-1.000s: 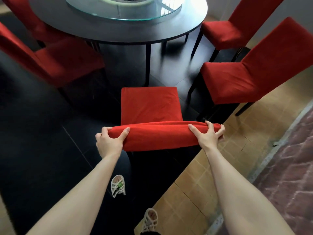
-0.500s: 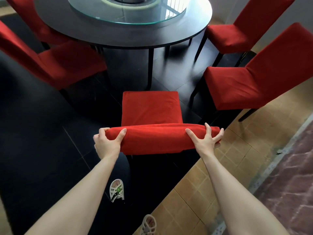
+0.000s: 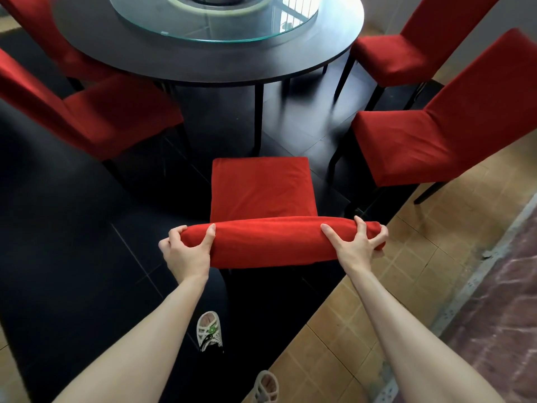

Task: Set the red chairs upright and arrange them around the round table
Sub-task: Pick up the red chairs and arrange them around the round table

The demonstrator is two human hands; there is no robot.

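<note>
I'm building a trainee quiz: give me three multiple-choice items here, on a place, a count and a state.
1. Where is the held chair relative to the table?
A. Tucked under it.
B. On the dark floor, short of it.
C. On top of it.
2. How many red chairs show?
A. Two.
B. Five.
C. Eight.
3. The held chair is:
A. upright.
B. on its side.
C. upside down.
Key: B, its whole seat shows; B, two left, two right, one held; A, seat level, left hand and right hand gripping the backrest.

open floor (image 3: 220,135) ahead, chairs (image 3: 436,141) flanking, table (image 3: 220,68) beyond
</note>
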